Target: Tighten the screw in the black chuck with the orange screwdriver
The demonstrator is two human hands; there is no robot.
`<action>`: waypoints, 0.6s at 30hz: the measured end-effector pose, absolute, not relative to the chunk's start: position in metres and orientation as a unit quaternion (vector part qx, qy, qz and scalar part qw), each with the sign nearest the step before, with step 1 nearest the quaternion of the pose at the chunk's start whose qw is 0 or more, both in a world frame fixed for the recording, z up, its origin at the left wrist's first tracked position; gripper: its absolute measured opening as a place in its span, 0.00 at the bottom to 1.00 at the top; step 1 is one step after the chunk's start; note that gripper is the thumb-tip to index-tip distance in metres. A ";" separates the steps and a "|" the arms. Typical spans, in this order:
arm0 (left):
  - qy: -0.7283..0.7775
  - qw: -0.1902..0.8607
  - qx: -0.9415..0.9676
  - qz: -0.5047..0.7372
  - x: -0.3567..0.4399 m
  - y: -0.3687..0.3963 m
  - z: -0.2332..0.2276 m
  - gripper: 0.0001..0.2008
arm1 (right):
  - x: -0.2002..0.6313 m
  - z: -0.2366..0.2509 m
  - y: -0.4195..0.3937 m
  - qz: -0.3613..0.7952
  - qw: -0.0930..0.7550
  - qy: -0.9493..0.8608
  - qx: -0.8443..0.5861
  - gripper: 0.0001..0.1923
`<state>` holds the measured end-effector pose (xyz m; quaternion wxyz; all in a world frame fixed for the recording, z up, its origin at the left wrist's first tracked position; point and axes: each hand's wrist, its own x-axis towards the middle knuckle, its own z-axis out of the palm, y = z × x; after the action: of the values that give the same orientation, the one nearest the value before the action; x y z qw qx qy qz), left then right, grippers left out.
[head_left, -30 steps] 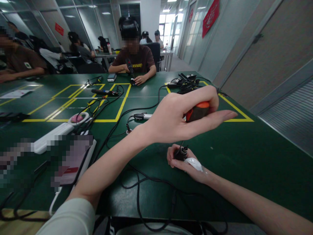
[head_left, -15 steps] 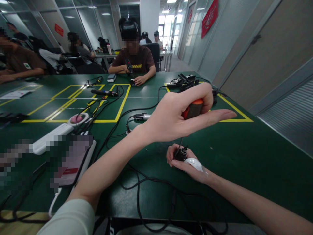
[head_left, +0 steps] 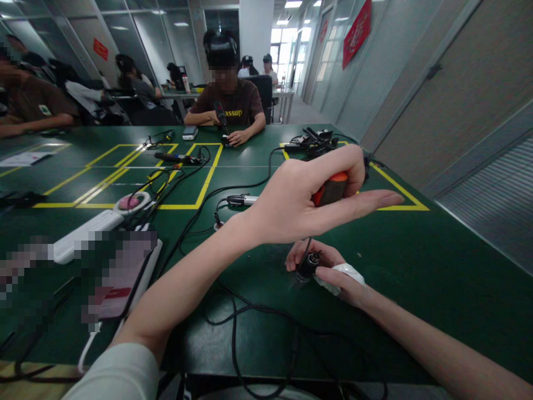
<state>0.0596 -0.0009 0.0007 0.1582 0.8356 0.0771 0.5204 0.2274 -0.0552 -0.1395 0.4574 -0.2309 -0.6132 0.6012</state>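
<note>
Orange screwdriver handle clamped in my left hand; below, my right hand has shifted, fingers pinching the black connector.

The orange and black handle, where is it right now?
In the head view, right of centre, the orange and black handle sits in the left hand, raised above the right hand, which pinches a small black plug on the green table.

Orange-and-black screwdriver handle upright above small black connector on green table.
</note>
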 end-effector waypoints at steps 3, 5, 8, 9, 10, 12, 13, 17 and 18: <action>0.117 0.171 0.844 0.494 0.057 -0.004 0.003 0.18 | 0.230 -0.139 -0.054 0.610 0.460 -0.606 -0.222 0.20; 0.116 0.177 0.844 0.492 0.056 -0.005 0.004 0.17 | 0.231 -0.140 -0.053 0.611 0.466 -0.600 -0.223 0.20; 0.112 0.182 0.842 0.495 0.056 -0.005 0.003 0.16 | 0.231 -0.140 -0.052 0.614 0.484 -0.581 -0.227 0.18; 0.109 0.184 0.841 0.496 0.057 -0.005 0.003 0.16 | 0.230 -0.140 -0.051 0.620 0.490 -0.568 -0.231 0.17; 0.107 0.185 0.841 0.498 0.057 -0.005 0.002 0.16 | 0.230 -0.140 -0.051 0.628 0.496 -0.553 -0.233 0.17; 0.107 0.184 0.841 0.498 0.057 -0.005 0.003 0.15 | 0.227 -0.141 -0.051 0.643 0.505 -0.525 -0.238 0.16; 0.106 0.184 0.841 0.498 0.057 -0.006 0.003 0.15 | 0.226 -0.141 -0.052 0.649 0.507 -0.515 -0.239 0.16; 0.086 0.187 0.842 0.498 0.058 -0.006 0.006 0.18 | 0.221 -0.142 -0.056 0.670 0.504 -0.490 -0.241 0.16; 0.078 0.191 0.844 0.495 0.057 -0.006 0.006 0.18 | 0.219 -0.142 -0.057 0.673 0.504 -0.485 -0.240 0.16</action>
<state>0.0574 -0.0057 0.0064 0.1906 0.8440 0.0779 0.4952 0.2191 -0.0569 -0.1422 0.5038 -0.2397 -0.4855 0.6730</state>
